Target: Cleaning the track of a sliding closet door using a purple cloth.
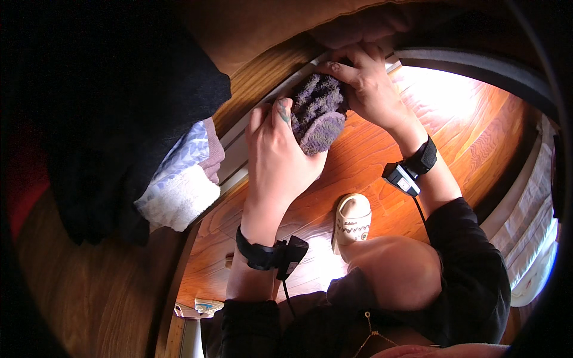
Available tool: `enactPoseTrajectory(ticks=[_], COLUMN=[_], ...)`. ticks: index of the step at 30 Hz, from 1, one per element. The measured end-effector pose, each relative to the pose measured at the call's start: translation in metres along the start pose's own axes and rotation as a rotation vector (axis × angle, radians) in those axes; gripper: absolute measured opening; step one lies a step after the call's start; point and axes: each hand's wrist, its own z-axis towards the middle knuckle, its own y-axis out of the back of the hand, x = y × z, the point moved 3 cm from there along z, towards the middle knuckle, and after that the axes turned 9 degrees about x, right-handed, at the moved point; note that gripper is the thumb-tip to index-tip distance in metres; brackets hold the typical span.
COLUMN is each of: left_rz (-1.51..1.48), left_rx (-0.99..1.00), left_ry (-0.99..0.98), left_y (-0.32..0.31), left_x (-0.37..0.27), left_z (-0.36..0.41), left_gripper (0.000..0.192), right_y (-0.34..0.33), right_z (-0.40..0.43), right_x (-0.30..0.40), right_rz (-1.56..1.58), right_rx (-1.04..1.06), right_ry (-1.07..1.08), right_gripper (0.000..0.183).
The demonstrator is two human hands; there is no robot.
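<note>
A fuzzy purple and dark striped fabric bundle [318, 107], rolled or folded into a compact shape, is between my two hands. My left hand [282, 156] grips its lower left side, the thumb side along its lower edge and the fingers reaching behind. Around the bundle's upper right end curls my right hand [374, 91], with some fingers hidden in shadow. Under both hands runs a pale sliding-door track [237, 145] along the wooden edge of a wardrobe or cabinet.
Dark hanging clothing [134, 112] fills the left. Below it lie a white fluffy cloth [181, 199] and a leaf-patterned blue cloth [190, 143]. Brown fabric [250, 31] hangs above. My slippered foot [353, 215] rests on the wooden floor [389, 179]. Each wrist wears a cabled device.
</note>
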Motion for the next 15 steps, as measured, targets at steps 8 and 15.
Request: enactPoseTrajectory(ticks=[8,15], left_rz=[-0.123,0.087], left_rx=[-0.132,-0.102], left_ry=[-0.052,-0.157], left_y=[-0.005,-0.010], left_x=[0.015,0.005], left_z=[-0.008,-0.012], left_gripper=[0.065,0.074], right_y=[-0.004,-0.005], right_z=[-0.001,-0.004], right_x=[-0.002,0.002], right_rz=[-0.038,-0.102], right_rx=[-0.145,-0.210], right_ry=[-0.045,-0.060], right_gripper=[0.041,0.039])
